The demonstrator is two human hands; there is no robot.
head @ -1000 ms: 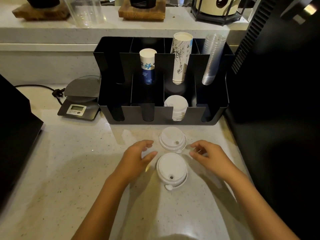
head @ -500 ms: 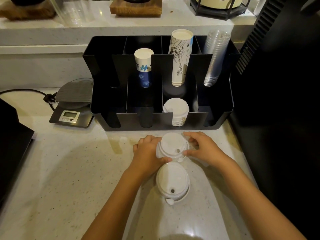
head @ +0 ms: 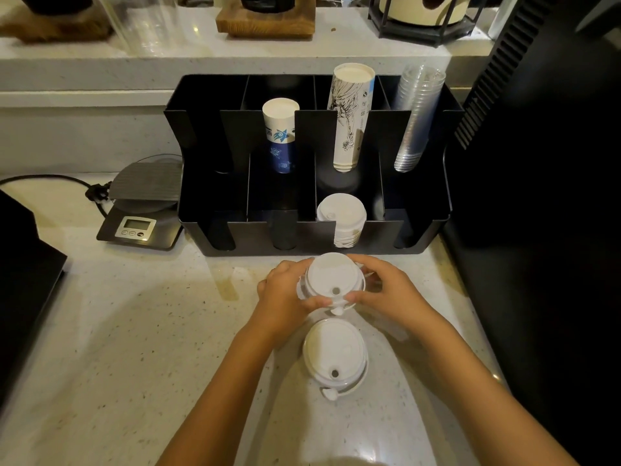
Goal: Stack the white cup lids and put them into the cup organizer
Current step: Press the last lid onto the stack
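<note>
From where I'm standing, both hands wrap the far white lid (head: 332, 280), so its rim is mostly covered and you can't tell if it's off the counter. The organizer (head: 433, 230) front wall hides the bottom of the lid stack (head: 341, 216) at 12 o'clock. The scale (head: 136, 227) readout is too small to read.

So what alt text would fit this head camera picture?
Both hands, left and right, grip a white lid in front of a black organizer holding cups and lids; a second lid lies on the counter nearer the person.
</note>
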